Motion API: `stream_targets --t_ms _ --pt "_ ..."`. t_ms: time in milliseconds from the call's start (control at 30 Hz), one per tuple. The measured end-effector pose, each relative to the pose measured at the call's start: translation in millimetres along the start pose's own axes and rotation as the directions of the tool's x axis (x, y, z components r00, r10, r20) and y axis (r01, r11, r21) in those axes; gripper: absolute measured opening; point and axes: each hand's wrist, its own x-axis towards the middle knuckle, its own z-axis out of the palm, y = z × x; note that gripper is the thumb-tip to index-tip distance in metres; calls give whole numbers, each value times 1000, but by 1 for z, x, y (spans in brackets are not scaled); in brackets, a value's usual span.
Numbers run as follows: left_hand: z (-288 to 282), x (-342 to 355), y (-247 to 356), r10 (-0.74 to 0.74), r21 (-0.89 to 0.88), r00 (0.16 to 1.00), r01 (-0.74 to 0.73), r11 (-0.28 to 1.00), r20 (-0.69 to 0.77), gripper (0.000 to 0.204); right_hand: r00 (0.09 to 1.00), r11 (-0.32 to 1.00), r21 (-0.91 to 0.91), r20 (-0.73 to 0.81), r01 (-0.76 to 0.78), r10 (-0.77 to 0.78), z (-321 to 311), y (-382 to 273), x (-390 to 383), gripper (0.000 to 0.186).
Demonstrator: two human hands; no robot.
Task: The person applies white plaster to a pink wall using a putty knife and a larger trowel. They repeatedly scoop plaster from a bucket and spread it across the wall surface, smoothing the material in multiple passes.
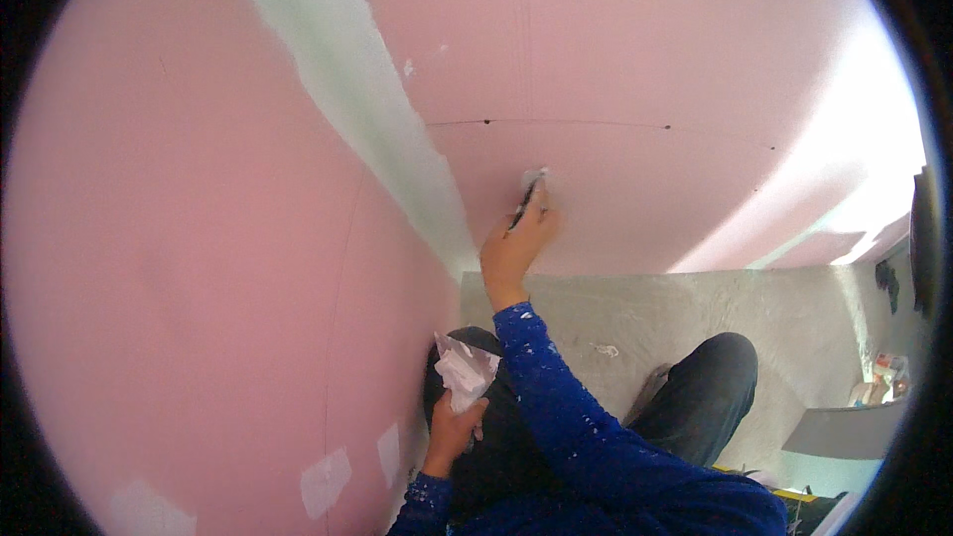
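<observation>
My right hand [518, 248] grips a narrow dark-edged putty knife [526, 201], its tip at a white filler patch [541, 175] on the pink wall board [596, 208]. Below, beside my left knee, my left hand [459, 429] is closed on a wider filling blade, largely covered by a pale lump of filler [467, 369]. A whitish-green filled corner seam [338, 89] runs down just left of my right hand. A line with dark holes [667, 127] crosses the board above the knife.
The left pink wall [179, 238] meets the facing board at the corner. Below are the grey concrete floor [586, 318] and my bent legs [700, 387]. At lower right sit a grey panel-like object [839, 427] and small clutter [879, 377]. Sunlight falls across the right wall.
</observation>
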Motion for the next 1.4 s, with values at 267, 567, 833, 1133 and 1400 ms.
stream_targets --t_ms 267,567,833,1133,1400 --pt "-8 5 -8 -32 -114 999 34 993 11 27 976 975 -83 86 208 -200 6 -1 -18 69" --pt "-10 7 -12 -25 -123 999 28 992 26 28 985 992 37 119 124 -128 -62 62 47 35" --pt "-9 4 -4 -23 -105 999 28 994 48 26 914 955 293 370 55 -167 -109 -11 45 44" --pt "-9 5 -10 -40 -151 997 49 987 66 22 915 921 68 108 383 -389 -41 -109 35 64" --pt "-6 7 -6 -51 -164 998 57 985 40 24 945 946 -84 -72 312 -318 23 -117 21 90"
